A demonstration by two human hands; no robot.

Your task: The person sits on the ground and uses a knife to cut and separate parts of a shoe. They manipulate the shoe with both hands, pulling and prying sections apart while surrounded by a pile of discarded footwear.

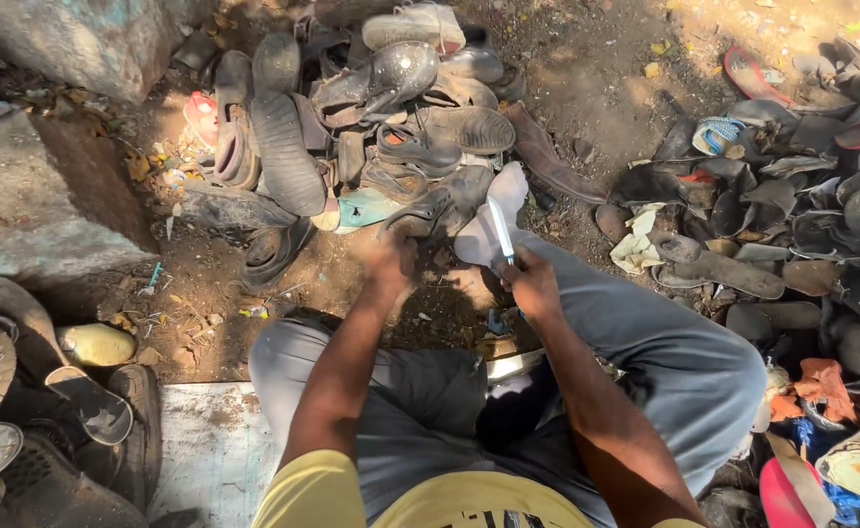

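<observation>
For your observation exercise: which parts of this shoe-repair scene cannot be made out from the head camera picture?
- Left hand: fingers blurred and in shadow; what it touches is unclear.
- Pale grey sole piece: lower part covered by the right hand holding a white-bladed knife.
- Red curved object: cut off by the bottom edge.

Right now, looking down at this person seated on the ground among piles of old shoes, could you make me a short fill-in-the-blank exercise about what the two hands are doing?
1. The right hand grips a knife with a pale, ____ blade.
2. The blade lies against a whitish, flat shoe sole, which stands ____ the person's knees.
3. The left hand reaches toward the heap of dark, worn ____ ahead.
4. The person wears grey trousers and a ____ shirt.

Missing words: straight; between; shoes; yellow
</observation>
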